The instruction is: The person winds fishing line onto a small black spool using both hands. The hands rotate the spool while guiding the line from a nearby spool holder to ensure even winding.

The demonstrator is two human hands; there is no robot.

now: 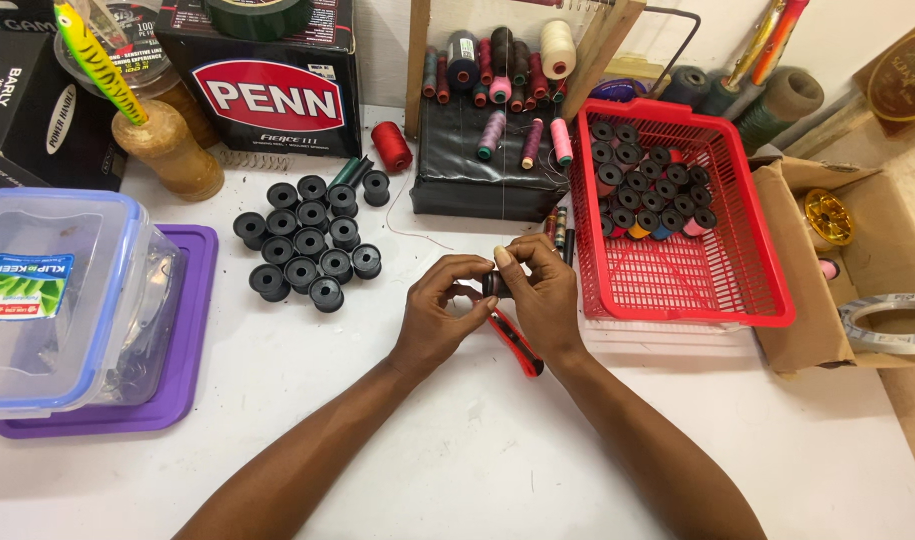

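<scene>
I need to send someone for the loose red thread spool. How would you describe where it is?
Start at the big black box standing at the back of the white table. Beside its lower right corner lies the red thread spool, alone above the cluster of empty black spools, the only fully red one there.

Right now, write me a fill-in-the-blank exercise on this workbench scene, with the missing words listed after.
1. Both hands, the left hand and the right hand, hold one small black ____ between them.
2. The filled spools sit in a ____ plastic basket.
3. The empty black spools lie on the table to the ____ of the hands.
4. The clear container rests on a ____ lid.

Missing words: spool; red; left; purple
</scene>
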